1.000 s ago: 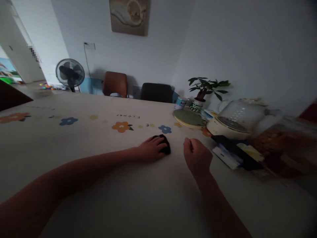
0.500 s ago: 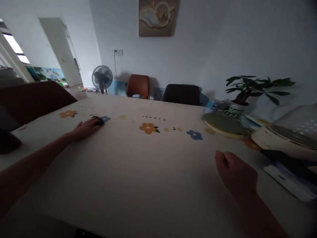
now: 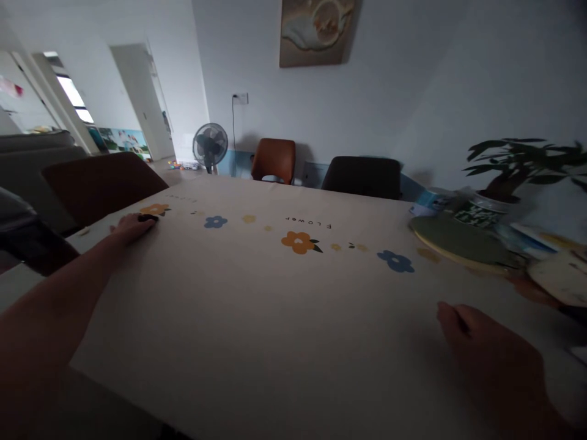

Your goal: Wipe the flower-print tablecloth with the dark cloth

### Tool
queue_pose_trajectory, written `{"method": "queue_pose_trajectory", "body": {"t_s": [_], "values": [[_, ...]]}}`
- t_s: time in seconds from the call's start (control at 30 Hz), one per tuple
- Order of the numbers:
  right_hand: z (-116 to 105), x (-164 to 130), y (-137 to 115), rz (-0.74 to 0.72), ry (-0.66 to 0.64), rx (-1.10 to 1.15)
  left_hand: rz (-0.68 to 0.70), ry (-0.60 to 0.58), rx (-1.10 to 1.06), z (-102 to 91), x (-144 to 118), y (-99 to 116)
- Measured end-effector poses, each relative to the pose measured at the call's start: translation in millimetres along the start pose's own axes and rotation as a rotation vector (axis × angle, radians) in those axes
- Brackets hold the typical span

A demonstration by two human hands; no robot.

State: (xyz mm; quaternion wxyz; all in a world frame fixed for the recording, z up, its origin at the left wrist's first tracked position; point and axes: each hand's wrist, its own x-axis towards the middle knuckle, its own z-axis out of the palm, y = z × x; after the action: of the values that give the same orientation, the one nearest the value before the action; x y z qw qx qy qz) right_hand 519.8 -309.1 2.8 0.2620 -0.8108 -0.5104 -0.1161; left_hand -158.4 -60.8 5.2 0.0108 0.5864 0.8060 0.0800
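Note:
My left hand (image 3: 131, 229) reaches far out over the left side of the white flower-print tablecloth (image 3: 257, 318). Its fingers are closed over a small black object (image 3: 148, 217), rounded and mostly covered, whose kind I cannot make out. The object lies on the cloth beside a printed orange flower (image 3: 155, 209). On the right side of the table, my right hand (image 3: 490, 342) is curled into a fist, thumb side up, with nothing visible in it. It is near the table's right side, below a printed blue flower (image 3: 395, 261).
A round green mat (image 3: 458, 241), a potted plant (image 3: 486, 205) and a pale pot-like vessel (image 3: 562, 275) crowd the right. Chairs (image 3: 274, 160) stand beyond the far edge and at the left. A dark bulky item (image 3: 34, 235) is at far left. A fan (image 3: 210, 146) stands behind.
My left hand has slid left along the cloth with the black object, from the blue flower to the orange one. The view has turned left. My right fist stays closed.

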Motion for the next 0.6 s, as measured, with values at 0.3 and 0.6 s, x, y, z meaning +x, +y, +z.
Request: {"method": "queue_pose_trajectory", "body": {"t_s": [0.3,0.6], "values": [[3,-10,-17,-0.211,0.053,-0.015,0.277,-0.097,-0.089,5.5,-64,33],[-3,-15,-24,-0.299,0.053,0.022,0.821,-0.239,-0.088,23.6,-190,149]]}}
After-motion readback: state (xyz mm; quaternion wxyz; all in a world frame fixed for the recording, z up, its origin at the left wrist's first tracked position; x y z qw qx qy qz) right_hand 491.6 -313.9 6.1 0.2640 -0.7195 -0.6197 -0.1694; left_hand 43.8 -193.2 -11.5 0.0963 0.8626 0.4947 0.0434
